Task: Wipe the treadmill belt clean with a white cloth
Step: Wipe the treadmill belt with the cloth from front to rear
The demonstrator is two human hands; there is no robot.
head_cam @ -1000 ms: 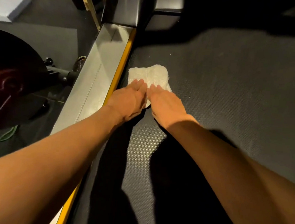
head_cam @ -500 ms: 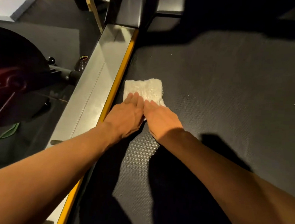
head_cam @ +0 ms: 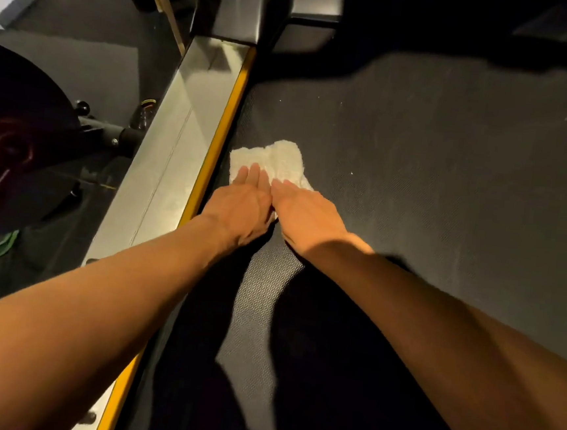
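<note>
Both hands (head_cam: 272, 210) press white cloth (head_cam: 273, 160) onto belt (head_cam: 431, 193).

Nothing readable is showing from where I am standing. No lettering, label, brand mark, number or sign is coming through on any surface in this dim light.

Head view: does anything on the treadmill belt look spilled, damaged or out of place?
Nothing damaged or spilled. A few pale specks dot the treadmill belt right of the white cloth, probably dust. The cloth lies rumpled beside the yellow edge strip, under the flat left hand and right hand.
</note>
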